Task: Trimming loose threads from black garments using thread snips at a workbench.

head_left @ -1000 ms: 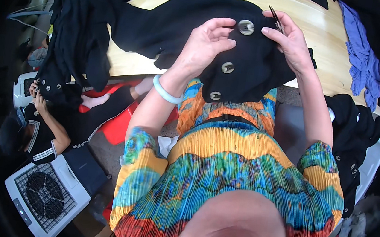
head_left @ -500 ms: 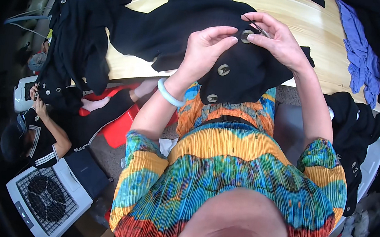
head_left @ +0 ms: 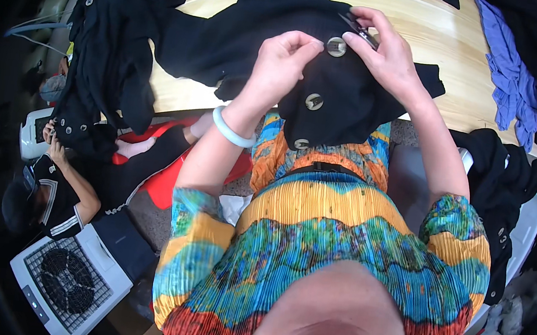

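Observation:
A black garment (head_left: pixel 353 104) with a row of large round buttons hangs from the wooden table (head_left: pixel 439 35) down onto my lap. My left hand (head_left: pixel 282 64) pinches the black fabric just left of the top button (head_left: pixel 337 46). My right hand (head_left: pixel 391 59) sits on the other side of that button and grips small dark thread snips (head_left: pixel 360 29), whose tip lies close to the button. Two more buttons, a middle one (head_left: pixel 314 101) and a lower one (head_left: pixel 302 143), lie below. A pale bangle (head_left: pixel 233 131) circles my left wrist.
More black garments (head_left: pixel 110 53) drape over the table's left end. A blue cloth (head_left: pixel 510 82) lies at the right, above a white bin (head_left: pixel 532 215) holding dark clothes. Another person (head_left: pixel 50 190) sits on the floor at left, near a white fan unit (head_left: pixel 67 277).
My left hand lifted from lying flat on the garment and closed its fingers on the fabric by the top button. My right hand brought the snips in toward that button.

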The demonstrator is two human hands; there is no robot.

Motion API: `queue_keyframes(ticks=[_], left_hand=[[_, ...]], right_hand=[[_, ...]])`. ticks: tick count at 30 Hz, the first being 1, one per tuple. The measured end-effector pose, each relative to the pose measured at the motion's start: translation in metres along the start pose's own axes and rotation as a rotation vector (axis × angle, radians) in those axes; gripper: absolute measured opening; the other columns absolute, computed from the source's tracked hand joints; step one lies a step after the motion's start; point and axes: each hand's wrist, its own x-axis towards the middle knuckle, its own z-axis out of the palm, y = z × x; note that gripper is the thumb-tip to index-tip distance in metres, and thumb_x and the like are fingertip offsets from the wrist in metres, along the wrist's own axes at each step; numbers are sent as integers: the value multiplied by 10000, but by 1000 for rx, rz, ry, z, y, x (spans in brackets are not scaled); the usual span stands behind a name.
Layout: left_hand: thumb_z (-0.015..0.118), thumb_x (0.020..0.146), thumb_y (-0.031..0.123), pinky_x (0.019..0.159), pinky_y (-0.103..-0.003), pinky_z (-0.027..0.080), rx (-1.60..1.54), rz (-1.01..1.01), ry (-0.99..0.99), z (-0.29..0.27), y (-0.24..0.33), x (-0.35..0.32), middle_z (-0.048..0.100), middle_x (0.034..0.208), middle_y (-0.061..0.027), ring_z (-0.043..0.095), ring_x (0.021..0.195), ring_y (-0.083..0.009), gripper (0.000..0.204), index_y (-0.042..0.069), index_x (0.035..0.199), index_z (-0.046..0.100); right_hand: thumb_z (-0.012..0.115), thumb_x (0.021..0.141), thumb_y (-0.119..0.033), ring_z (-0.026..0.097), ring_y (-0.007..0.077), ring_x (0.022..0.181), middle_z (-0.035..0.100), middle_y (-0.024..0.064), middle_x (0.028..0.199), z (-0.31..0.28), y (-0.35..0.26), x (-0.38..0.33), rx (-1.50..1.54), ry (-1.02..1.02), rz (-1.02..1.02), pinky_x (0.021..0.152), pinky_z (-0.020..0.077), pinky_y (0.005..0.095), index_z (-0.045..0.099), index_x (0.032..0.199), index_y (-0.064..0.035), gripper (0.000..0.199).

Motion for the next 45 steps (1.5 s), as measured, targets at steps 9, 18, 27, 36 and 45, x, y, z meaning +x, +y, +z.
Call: queue_keyframes(ticks=[9,18,27,36,45], left_hand=[[496,841,69,758,-306,487,-769,-186,-204,-10,-8,3,566,951,-101,560,829,-154,48,37,834,532],[499,842,67,828,-330,443,-871,-97,-168,9,-12,-1,556,932,-79,536,887,-162,46,48,829,539],[514,840,86,839,-321,412,-746,26,-135,17,-11,-9,472,1027,-88,519,881,-167,56,36,820,498],[508,836,75,822,-331,429,-749,-45,-110,8,-17,-5,513,977,-91,523,887,-172,40,38,821,505],[503,834,85,600,-251,474,-548,80,411,-52,-27,-7,551,789,-107,574,662,-175,113,8,903,457]], right_hand=[[557,813,-228,545,142,573,553,63,668,2,-26,-39,175,-115,37,534,435,254,494,961,-18,264],[449,883,-235,304,5,464,456,-20,693,7,-27,-44,1077,-307,639,389,232,138,505,965,-38,221],[464,877,-226,305,6,459,455,-26,686,12,-25,-38,1169,-260,701,388,245,145,507,937,-35,205],[477,872,-210,290,3,440,452,-31,656,13,-20,-38,1141,-240,677,386,234,141,517,931,-39,186],[564,818,-305,456,39,632,539,16,835,-3,19,-27,623,20,377,556,374,178,495,1038,-30,359]])
